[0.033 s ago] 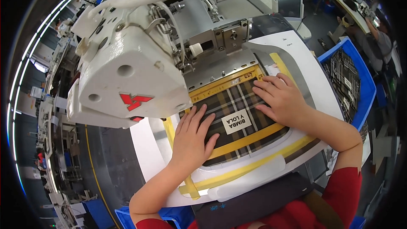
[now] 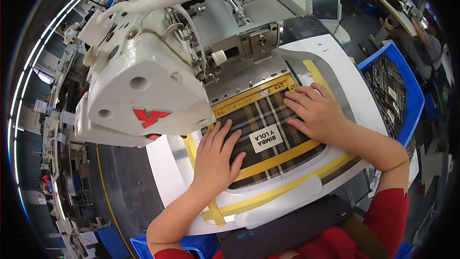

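Pressing plaid cloth (image 2: 254, 120) flat with left hand (image 2: 217, 156) and right hand (image 2: 318, 115), both palm-down with fingers loosely spread, not pinching anything. Looks like a steadying step, on a white board (image 2: 165, 182) just in front of a yellow strip (image 2: 254, 97). Probably calls for light, even pressure next, no wrinkles. Soft-looking dark checks, smooth pale rectangular label (image 2: 266, 139). Farther out: flat metal plate (image 2: 254, 79), glossy rounded white machine (image 2: 163, 76), blue bin (image 2: 416, 103) off right.

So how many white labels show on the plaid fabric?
3: one label between your left hand and right hand, an upper label and a lower label in the blue bin at right. More may be hidden there.
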### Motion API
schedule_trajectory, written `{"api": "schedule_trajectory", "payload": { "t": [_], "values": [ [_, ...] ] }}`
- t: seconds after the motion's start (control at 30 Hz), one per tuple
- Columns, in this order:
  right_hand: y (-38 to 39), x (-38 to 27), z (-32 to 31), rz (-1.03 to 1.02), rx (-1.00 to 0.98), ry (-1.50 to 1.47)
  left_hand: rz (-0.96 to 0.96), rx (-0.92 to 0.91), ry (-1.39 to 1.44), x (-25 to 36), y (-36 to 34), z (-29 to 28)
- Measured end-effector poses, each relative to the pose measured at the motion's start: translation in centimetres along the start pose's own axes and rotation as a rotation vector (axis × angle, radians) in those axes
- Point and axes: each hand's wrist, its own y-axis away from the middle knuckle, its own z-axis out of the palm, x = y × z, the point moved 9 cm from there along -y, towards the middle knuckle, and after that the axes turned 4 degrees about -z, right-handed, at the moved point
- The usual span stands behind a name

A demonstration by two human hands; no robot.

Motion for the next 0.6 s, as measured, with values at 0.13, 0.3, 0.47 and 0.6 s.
{"api": "schedule_trajectory", "payload": {
  "t": [0.13, 0.3, 0.47, 0.6],
  "values": [
    [-0.4, 0.0, -0.3, 0.011, -0.011, 0.017, 0.021, 0.012, -0.008, 0.3, -0.2, -0.3],
    [-1.7, 2.2, -0.3, 0.026, 0.110, -0.141, 0.025, 0.025, -0.008, 0.2, -0.3, -0.4],
    [-2.9, 3.5, 0.4, 0.069, 0.103, -0.244, 0.024, 0.027, 0.002, 0.2, -0.2, -0.2],
    [-4.0, 4.7, 1.2, 0.167, 0.009, -0.359, 0.022, 0.031, 0.007, 0.2, -0.2, -0.3]
  ]
}}
